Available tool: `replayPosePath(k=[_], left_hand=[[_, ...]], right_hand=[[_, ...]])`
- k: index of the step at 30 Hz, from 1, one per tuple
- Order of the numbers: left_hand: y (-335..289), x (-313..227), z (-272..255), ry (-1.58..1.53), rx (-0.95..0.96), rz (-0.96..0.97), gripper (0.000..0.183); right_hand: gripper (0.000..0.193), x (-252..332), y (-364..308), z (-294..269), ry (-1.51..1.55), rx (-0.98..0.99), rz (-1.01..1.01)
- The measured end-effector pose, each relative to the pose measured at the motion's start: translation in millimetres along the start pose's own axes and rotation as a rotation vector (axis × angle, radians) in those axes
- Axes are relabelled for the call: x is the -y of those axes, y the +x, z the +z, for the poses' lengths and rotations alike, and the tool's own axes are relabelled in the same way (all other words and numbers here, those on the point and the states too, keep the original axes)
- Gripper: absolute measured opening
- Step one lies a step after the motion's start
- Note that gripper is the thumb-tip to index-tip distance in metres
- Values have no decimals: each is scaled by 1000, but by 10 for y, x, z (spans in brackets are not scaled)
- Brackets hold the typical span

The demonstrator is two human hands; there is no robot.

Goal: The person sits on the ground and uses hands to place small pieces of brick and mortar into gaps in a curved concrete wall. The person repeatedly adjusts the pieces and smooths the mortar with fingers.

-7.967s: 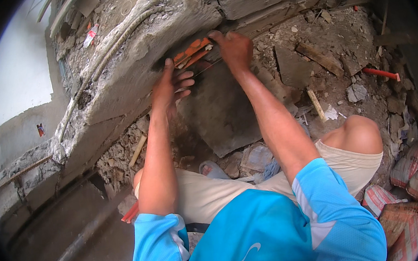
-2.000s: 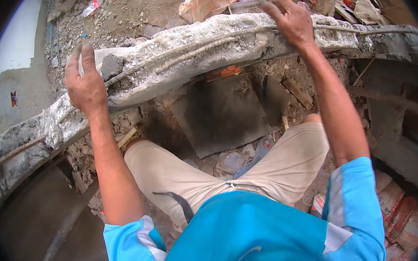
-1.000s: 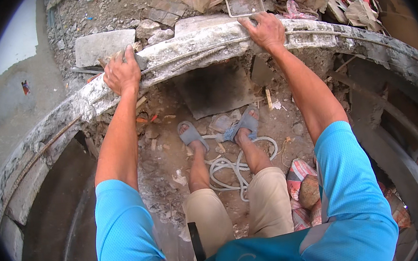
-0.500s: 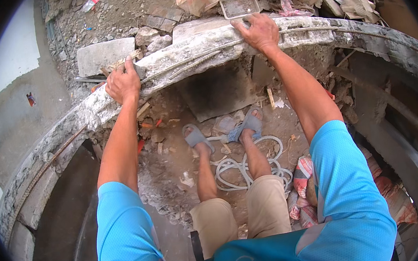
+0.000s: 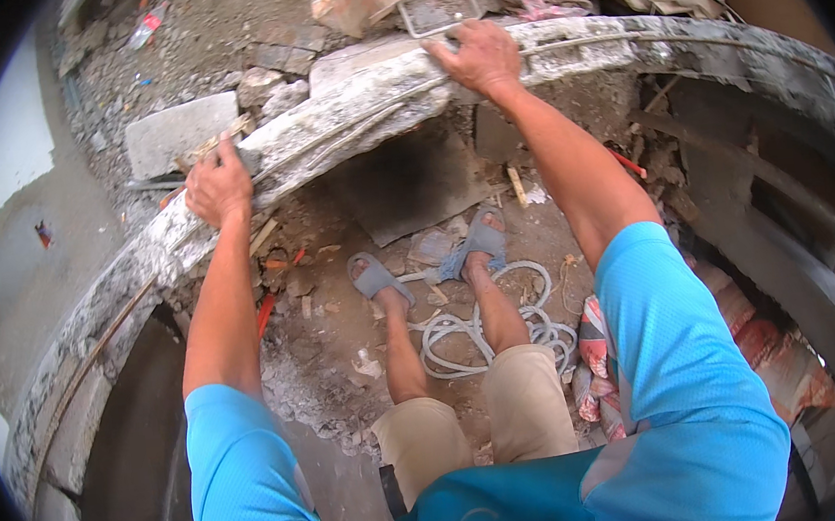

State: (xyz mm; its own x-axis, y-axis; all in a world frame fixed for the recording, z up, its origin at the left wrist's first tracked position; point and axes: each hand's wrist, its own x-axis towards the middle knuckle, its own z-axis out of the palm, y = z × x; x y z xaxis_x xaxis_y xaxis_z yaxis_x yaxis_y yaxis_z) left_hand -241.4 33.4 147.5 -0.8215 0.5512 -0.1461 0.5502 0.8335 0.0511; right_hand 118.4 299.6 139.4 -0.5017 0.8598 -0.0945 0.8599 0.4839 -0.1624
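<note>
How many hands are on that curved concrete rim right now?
2. The left hand grips the rough curved concrete rim at its lower left stretch; the right hand presses on its top, near a grey rectangular tray. No other hands visible.

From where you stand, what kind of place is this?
Probably a building or demolition site, outdoors. Both hands, left hand and right hand, rest on a rough broken concrete edge; rubble and a coiled white rope lie on the dirt below.
</note>
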Motion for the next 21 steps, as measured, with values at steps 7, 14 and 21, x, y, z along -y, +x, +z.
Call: replayPosePath(k=[7, 14, 21], left_hand=[[45, 50, 48, -14, 66, -36, 68], [59, 9, -19, 11, 95, -44, 69], [32, 78, 16, 42, 12, -34, 70]], right_hand=[[68, 15, 9, 27, 28, -4, 17], [69, 17, 9, 53, 30, 28, 43], [63, 53, -13, 115, 87, -38, 24]])
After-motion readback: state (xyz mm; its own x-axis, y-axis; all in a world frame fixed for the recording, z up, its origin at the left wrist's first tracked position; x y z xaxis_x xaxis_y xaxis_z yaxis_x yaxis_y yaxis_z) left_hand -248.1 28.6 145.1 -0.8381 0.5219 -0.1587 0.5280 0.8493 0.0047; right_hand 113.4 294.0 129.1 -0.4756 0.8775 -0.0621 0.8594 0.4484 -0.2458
